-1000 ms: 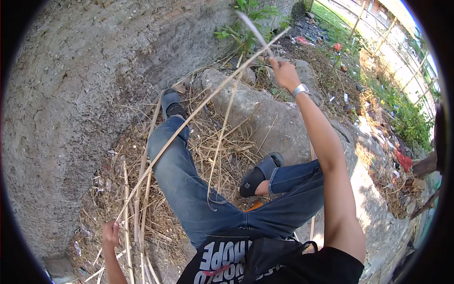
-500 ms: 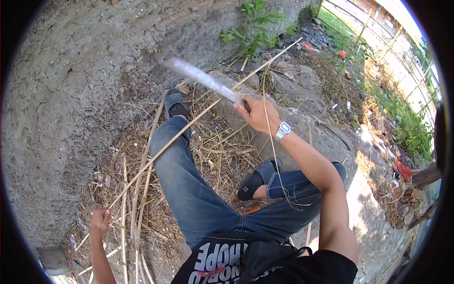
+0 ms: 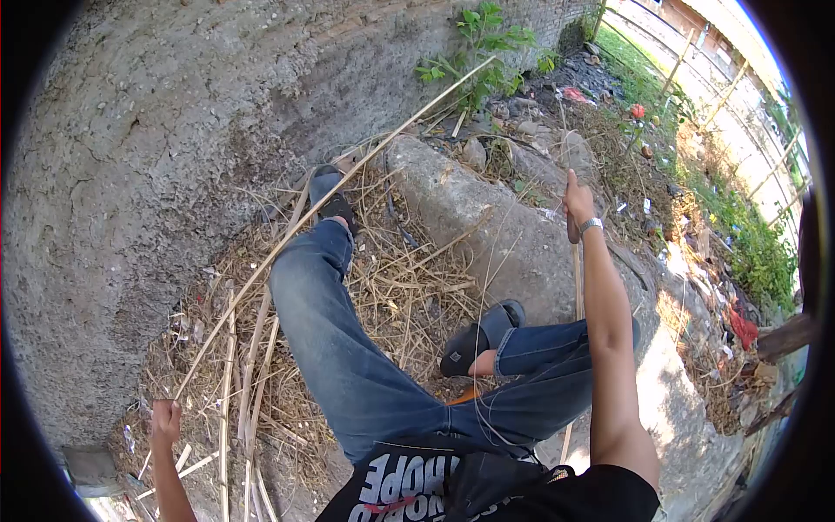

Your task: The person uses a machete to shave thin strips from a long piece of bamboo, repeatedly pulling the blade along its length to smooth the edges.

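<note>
Head view, long, thin, pale tan wooden strip (image 3: 378, 150): it runs at a slant from low on the left, past the bent knee in faded blue jeans (image 3: 291, 278), up to the green leafy plant (image 3: 487, 43). I can't tell if it touches the knee.
Bare left hand (image 3: 165, 422): its fingers are curled tight around the near end of the strip. A firm hold here should help stop it from twisting.
Bare right hand (image 3: 579, 204): it is clenched around the brown-handled knife (image 3: 574, 232), held up and well apart from the strip. The blade looks very thin from this side, so I can't tell which way its edge faces.
Knee: it is close to the strip, so strokes that go away from the leg look safest.
Straight tan sticks on the ground (image 3: 227, 391): they lie near the left hand; keeping the strip off them should help it move freely.
</note>
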